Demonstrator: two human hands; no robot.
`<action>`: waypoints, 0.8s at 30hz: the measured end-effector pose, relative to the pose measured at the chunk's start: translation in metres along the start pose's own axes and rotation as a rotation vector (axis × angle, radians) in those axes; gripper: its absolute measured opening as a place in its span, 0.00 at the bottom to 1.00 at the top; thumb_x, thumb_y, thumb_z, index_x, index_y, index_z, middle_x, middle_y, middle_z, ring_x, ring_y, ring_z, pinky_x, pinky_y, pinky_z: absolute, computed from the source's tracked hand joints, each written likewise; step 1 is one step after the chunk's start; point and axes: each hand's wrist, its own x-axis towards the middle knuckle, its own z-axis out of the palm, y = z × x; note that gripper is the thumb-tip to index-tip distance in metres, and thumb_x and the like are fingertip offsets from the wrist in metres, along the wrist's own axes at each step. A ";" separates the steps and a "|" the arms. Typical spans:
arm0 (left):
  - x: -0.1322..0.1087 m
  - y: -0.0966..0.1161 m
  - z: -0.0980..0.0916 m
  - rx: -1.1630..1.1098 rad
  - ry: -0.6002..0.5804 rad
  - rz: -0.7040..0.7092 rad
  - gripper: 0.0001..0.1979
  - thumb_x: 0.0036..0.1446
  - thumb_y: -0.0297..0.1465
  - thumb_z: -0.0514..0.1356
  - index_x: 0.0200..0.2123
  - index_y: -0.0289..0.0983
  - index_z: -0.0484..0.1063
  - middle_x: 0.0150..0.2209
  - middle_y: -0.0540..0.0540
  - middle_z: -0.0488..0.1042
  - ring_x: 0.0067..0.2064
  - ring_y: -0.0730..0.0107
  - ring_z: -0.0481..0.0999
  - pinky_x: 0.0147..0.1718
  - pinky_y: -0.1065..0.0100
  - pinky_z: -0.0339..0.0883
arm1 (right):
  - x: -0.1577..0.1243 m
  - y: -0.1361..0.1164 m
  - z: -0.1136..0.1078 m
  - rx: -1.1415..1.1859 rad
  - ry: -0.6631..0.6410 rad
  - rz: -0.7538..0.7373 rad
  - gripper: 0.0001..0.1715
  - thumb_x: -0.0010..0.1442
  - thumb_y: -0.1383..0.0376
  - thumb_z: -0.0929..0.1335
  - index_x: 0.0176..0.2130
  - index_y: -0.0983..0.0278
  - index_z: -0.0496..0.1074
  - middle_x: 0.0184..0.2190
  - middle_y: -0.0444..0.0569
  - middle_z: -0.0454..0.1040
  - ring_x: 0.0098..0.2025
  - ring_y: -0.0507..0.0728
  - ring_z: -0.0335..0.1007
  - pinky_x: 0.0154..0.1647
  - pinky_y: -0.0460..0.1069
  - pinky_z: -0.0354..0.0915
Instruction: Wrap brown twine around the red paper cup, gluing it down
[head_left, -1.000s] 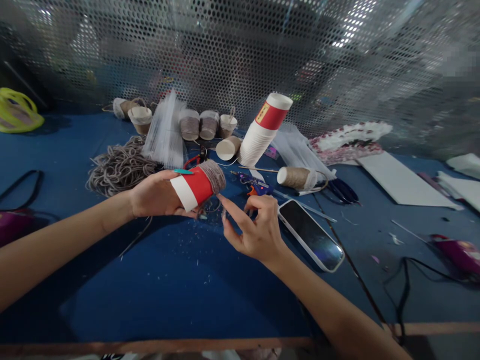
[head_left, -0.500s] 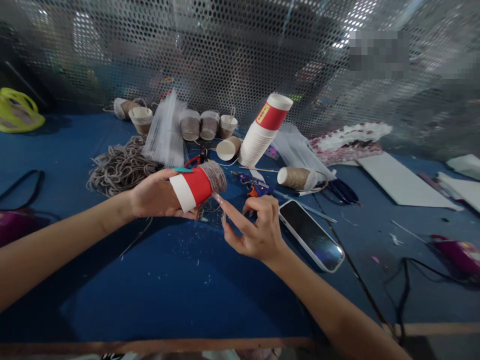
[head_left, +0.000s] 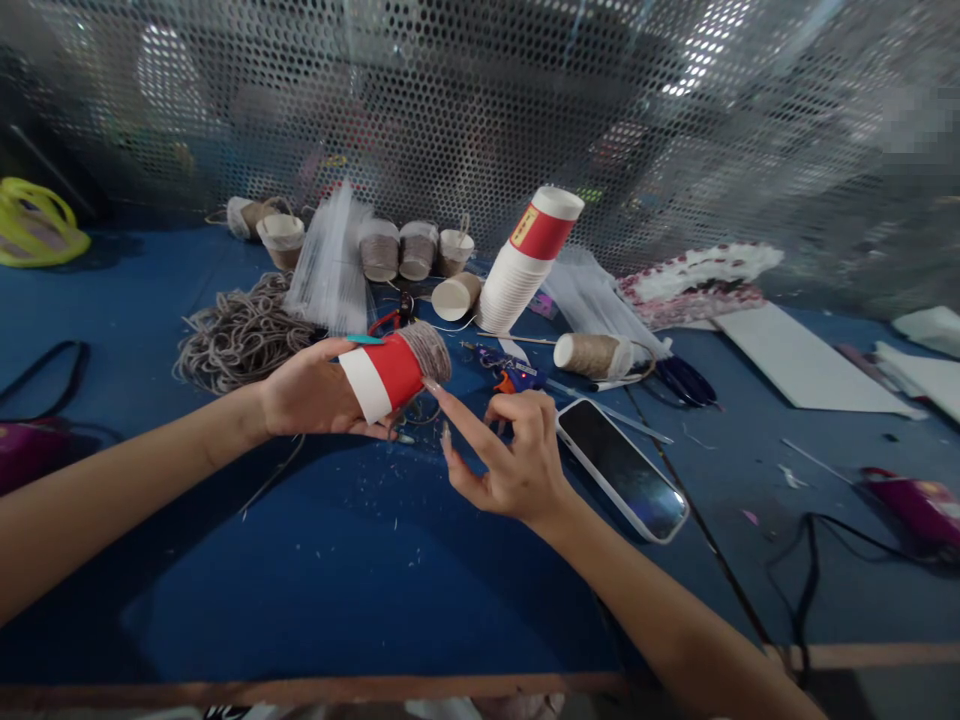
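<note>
Lying sideways in my left hand [head_left: 319, 390] is a red and white paper cup [head_left: 391, 376], thumb on top and fingers beneath. Grey cord [head_left: 429, 352] is wound round the cup's right end. My right hand [head_left: 514, 455] touches the lower edge of the wound cord with its index fingertip. Its thumb is apart from that finger and the other fingers are curled, with nothing visible in them. A loose heap of the same grey cord [head_left: 244, 335] lies behind my left hand. Beyond my right hand is a blue glue gun [head_left: 514, 365] with an orange trigger.
A leaning stack of paper cups [head_left: 517, 290] stands at the back, beside several cord-wrapped cups [head_left: 380, 252]. A phone [head_left: 622, 470] lies right of my right hand. Clear plastic strips [head_left: 330, 270], white board [head_left: 810, 360] and a purple pouch-like item [head_left: 911, 510] are on the blue table [head_left: 337, 590].
Almost nothing differs. The right index fingertip has shifted very slightly up and left along the edge of the wound cord; the left hand keeps the cup in the same place.
</note>
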 end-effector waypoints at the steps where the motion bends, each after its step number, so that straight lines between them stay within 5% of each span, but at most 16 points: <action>1: 0.000 0.000 0.000 -0.008 -0.013 0.002 0.26 0.58 0.44 0.57 0.51 0.29 0.73 0.45 0.43 0.82 0.44 0.62 0.81 0.51 0.61 0.71 | 0.000 0.000 0.000 0.016 0.023 -0.015 0.26 0.59 0.65 0.67 0.57 0.62 0.66 0.38 0.47 0.58 0.35 0.55 0.58 0.39 0.53 0.61; 6: 0.000 -0.001 -0.008 0.021 0.036 0.031 0.26 0.58 0.44 0.58 0.52 0.31 0.73 0.48 0.41 0.80 0.48 0.60 0.79 0.54 0.56 0.68 | -0.002 0.004 0.003 0.253 0.160 0.022 0.28 0.55 0.71 0.68 0.55 0.66 0.62 0.36 0.48 0.62 0.36 0.55 0.63 0.36 0.53 0.64; 15: 0.002 -0.003 -0.018 0.251 0.244 0.193 0.29 0.48 0.36 0.70 0.54 0.33 0.71 0.53 0.36 0.77 0.59 0.46 0.73 0.62 0.49 0.62 | -0.016 0.016 0.020 0.742 0.068 0.600 0.15 0.63 0.66 0.65 0.50 0.59 0.62 0.41 0.49 0.67 0.43 0.56 0.71 0.47 0.57 0.71; 20: 0.006 -0.009 -0.009 0.362 0.342 0.236 0.32 0.41 0.32 0.75 0.52 0.36 0.72 0.50 0.38 0.79 0.54 0.50 0.77 0.55 0.54 0.70 | -0.012 0.008 0.016 0.787 -0.019 0.608 0.19 0.62 0.65 0.67 0.53 0.57 0.62 0.49 0.51 0.66 0.51 0.59 0.69 0.54 0.61 0.70; 24: 0.009 -0.011 -0.002 0.430 0.342 0.224 0.31 0.37 0.26 0.76 0.48 0.35 0.74 0.43 0.42 0.82 0.44 0.60 0.81 0.49 0.62 0.71 | -0.009 0.001 0.012 0.943 -0.133 0.581 0.31 0.64 0.64 0.66 0.62 0.55 0.54 0.65 0.55 0.58 0.67 0.62 0.58 0.67 0.64 0.61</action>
